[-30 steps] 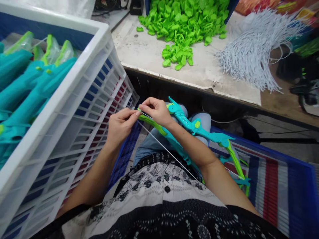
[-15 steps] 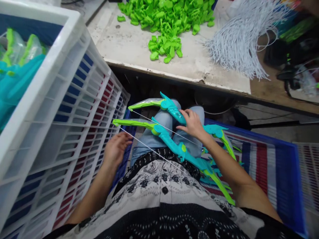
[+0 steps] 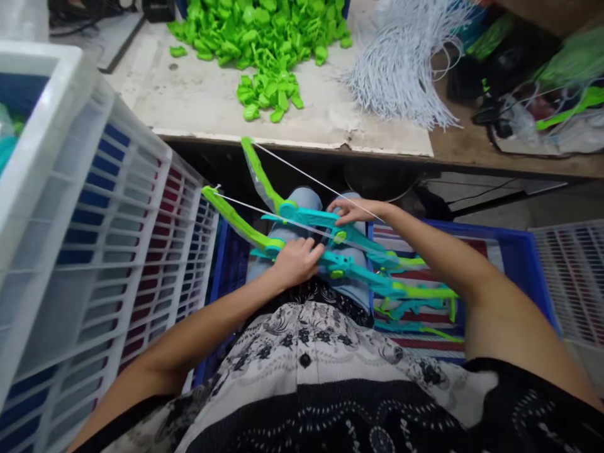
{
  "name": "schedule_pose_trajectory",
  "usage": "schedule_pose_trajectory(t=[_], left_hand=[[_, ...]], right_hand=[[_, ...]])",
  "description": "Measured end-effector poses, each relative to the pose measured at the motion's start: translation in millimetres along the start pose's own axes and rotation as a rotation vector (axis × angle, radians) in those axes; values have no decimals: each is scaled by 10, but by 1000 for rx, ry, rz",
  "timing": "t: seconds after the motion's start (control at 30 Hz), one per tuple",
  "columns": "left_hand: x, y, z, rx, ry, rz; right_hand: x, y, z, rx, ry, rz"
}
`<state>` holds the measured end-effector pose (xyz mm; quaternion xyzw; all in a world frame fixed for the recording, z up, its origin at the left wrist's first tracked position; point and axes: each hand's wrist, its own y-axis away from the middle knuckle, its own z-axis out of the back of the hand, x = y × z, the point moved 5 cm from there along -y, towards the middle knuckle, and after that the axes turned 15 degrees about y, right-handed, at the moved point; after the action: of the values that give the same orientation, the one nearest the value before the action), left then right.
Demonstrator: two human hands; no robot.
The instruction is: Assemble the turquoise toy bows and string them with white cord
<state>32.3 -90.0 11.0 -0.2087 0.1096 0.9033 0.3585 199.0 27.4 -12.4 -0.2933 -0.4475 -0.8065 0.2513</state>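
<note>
Two turquoise and lime-green toy bows lie side by side across the lap, each strung with a white cord. My left hand (image 3: 298,263) is closed around the middle of the nearer toy bow (image 3: 361,272), close to its green left joint. On the farther toy bow (image 3: 309,217), my right hand (image 3: 352,209) has its fingers curled over the handle, and that bow's string passes across the hand. Both bows' green left limbs point up toward the table, with their strings on the far side.
Lime-green plastic pieces (image 3: 268,31) are heaped on the worktable (image 3: 141,94), beside a bundle of white cords (image 3: 401,69). A tall white crate (image 3: 89,207) stands at the left. At the right, a blue-rimmed crate (image 3: 523,270) holds more toy bows (image 3: 415,308).
Both bows have been turned over, so their strings moved from the body side to the table side. My left hand moved right, from beside the string onto the nearer bow. The view shifted right.
</note>
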Motion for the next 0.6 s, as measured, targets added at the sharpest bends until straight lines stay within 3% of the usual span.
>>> schedule_pose_trajectory(t=[0.1,0.17,0.27,0.33,0.4,0.53,0.6], left_hand=[[193,-130,209,-54,26,132],[315,-257,285,-47,34,182],[392,-480,342,12,5,174],[377,-624,367,53,-36,164],[332,-734,378,88,-72,185],[188,-830,280,169,-33,214],[133,-861,153,269,71,113]], right_hand=[[-59,-97,-80,217,-180,-75],[-101,-151,-12,179,-186,-160],[-159,-106,313,-126,-65,-264],[-157,52,556,-371,161,-297],[-100,275,665,-548,377,-288],[66,759,415,-724,507,-149],[99,1008,295,-910,507,-74]])
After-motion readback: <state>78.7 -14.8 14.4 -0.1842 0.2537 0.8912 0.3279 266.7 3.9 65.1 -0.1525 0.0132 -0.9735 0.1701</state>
